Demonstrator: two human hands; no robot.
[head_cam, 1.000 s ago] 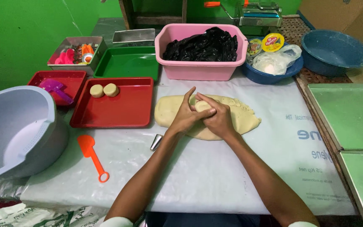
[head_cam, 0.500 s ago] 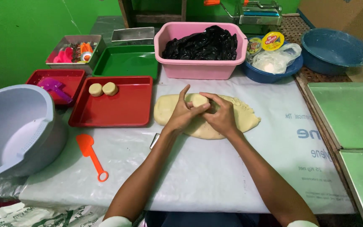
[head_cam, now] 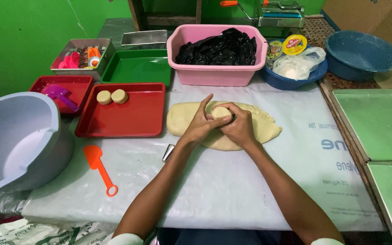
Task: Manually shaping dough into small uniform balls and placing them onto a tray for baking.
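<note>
Hands are both wrapped round a small dough ball (head_cam: pixel 221 112): left hand (head_cam: pixel 200 124) cups it from its side with fingers curled and the forefinger sticking up, right hand (head_cam: pixel 240 127) presses in from the other side. Ball sits between the fingertips, right over the big flat dough slab (head_cam: pixel 264 127) under both hands. Just left of the left hand is a red tray (head_cam: pixel 128 120) with two dough rounds (head_cam: pixel 111 96), and nearer the left wrist lies an orange scoop (head_cam: pixel 97 165)
</note>
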